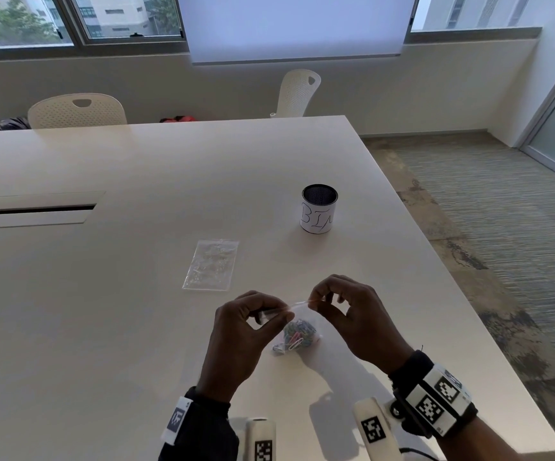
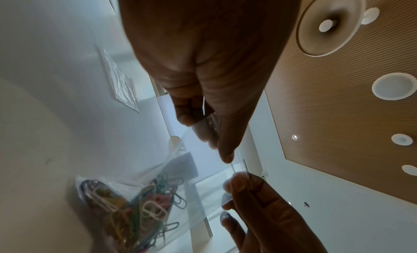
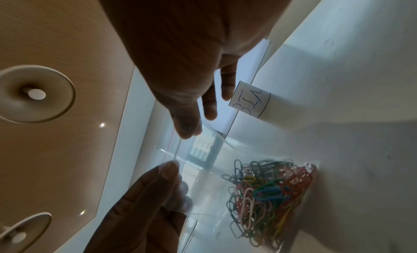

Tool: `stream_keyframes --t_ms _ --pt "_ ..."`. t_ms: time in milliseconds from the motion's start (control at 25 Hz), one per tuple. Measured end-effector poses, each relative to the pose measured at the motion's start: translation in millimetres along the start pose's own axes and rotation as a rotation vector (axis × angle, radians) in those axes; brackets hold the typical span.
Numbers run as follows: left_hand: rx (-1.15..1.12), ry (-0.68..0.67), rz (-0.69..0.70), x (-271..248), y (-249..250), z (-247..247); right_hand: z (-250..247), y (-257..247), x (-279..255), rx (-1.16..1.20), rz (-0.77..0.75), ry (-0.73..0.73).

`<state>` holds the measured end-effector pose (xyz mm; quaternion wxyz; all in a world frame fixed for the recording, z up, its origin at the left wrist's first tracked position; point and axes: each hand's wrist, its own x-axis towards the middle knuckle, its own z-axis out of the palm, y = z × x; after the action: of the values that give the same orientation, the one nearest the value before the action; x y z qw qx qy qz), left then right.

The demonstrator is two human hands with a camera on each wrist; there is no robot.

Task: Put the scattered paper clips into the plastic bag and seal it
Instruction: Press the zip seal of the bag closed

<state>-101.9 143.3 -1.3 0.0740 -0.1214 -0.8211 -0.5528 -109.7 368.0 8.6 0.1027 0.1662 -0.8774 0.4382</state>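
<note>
A small clear plastic bag [image 1: 297, 327] hangs just above the white table [image 1: 136, 294] near its front. Its bottom is full of coloured paper clips [image 1: 297, 336] [image 2: 135, 207] [image 3: 270, 190]. My left hand [image 1: 271, 316] pinches the left end of the bag's zip strip between thumb and forefinger. My right hand [image 1: 316, 299] pinches the right end of the same strip. The strip with its thin red line [image 3: 170, 146] is stretched between the two hands. I see no loose clips on the table.
A second clear plastic bag [image 1: 211, 264] lies flat on the table beyond my hands. A round cup labelled BIN [image 1: 318, 209] stands further back to the right. The table's right edge [image 1: 452, 281] drops to carpet. Two white chairs [image 1: 76, 111] stand behind.
</note>
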Motion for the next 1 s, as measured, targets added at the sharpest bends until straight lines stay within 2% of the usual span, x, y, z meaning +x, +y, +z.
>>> stream_keyframes --t_ms 120,320,600,1000 --pt "-0.016 0.015 0.012 0.3 -2.9 -2.8 0.2 -0.5 -1.4 -0.003 0.009 0.015" --pt "-0.011 0.006 0.058 1.4 -1.4 0.2 8.5 -3.8 1.6 0.054 -0.042 -0.14" --pt "0.045 0.043 0.041 -2.0 -3.2 -6.8 12.2 -2.0 6.3 0.119 -0.057 -0.06" --pt "0.05 0.091 0.04 -0.3 -2.8 -8.1 9.8 -5.4 8.9 0.106 -0.032 -0.094"
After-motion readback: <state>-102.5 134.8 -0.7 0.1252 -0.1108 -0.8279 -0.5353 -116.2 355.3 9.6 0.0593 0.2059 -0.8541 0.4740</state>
